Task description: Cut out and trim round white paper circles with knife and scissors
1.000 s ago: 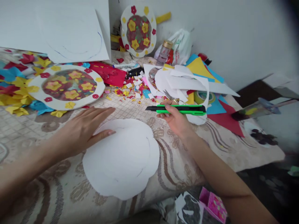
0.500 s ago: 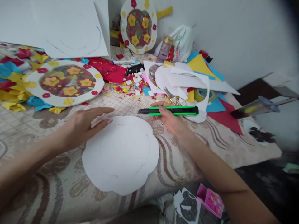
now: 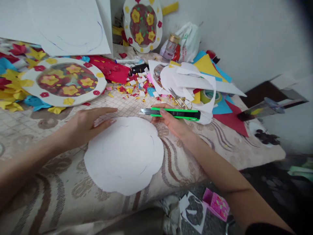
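A white scalloped paper shape (image 3: 124, 156) lies on the patterned tablecloth in front of me, with faint curved pencil-like lines on it. My left hand (image 3: 94, 125) rests at its upper left edge, fingers stretched out and thumb on the paper, holding nothing. Above the upper right edge, my right hand (image 3: 168, 119) grips a green and black utility knife (image 3: 181, 113). Its blade is out and points left. Gold-handled scissors (image 3: 181, 99) lie just beyond the right hand.
Decorated flower plates stand back left (image 3: 63, 81) and against the wall (image 3: 143, 26). Paper scraps (image 3: 137, 86) are strewn behind the hands. White cutouts (image 3: 190, 78) and a tape roll (image 3: 210, 95) lie to the right. A pink box (image 3: 217, 204) sits on the floor below.
The whole view has shifted slightly, so things sit a little higher and further left. The knife's blade is tilted a bit and catches light. Both hands keep nearly the same pose.
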Demonstrator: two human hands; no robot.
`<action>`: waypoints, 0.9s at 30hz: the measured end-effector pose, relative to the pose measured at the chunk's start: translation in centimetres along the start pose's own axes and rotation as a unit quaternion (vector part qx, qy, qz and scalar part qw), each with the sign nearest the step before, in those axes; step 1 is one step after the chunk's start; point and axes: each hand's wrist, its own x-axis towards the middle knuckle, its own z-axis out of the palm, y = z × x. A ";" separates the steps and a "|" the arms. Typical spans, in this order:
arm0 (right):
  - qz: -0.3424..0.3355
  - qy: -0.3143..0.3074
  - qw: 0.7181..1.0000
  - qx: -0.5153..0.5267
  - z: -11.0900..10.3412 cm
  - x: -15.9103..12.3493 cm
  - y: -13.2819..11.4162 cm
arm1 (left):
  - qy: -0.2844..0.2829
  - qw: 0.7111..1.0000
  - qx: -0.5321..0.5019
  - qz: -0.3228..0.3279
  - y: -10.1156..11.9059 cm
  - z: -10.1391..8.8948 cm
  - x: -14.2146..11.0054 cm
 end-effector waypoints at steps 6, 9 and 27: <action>-0.015 0.009 1.000 0.010 0.5 0.1 -0.1 | 0.004 0.999 -0.050 0.000 0.6 -0.3 -0.1; -0.011 0.016 1.000 0.010 0.6 0.0 -0.2 | 0.008 0.998 -0.062 -0.005 0.8 -0.3 -0.1; -0.050 0.005 0.998 -0.042 0.4 -0.3 0.6 | 0.051 0.996 -0.075 -0.023 1.1 -0.5 -0.3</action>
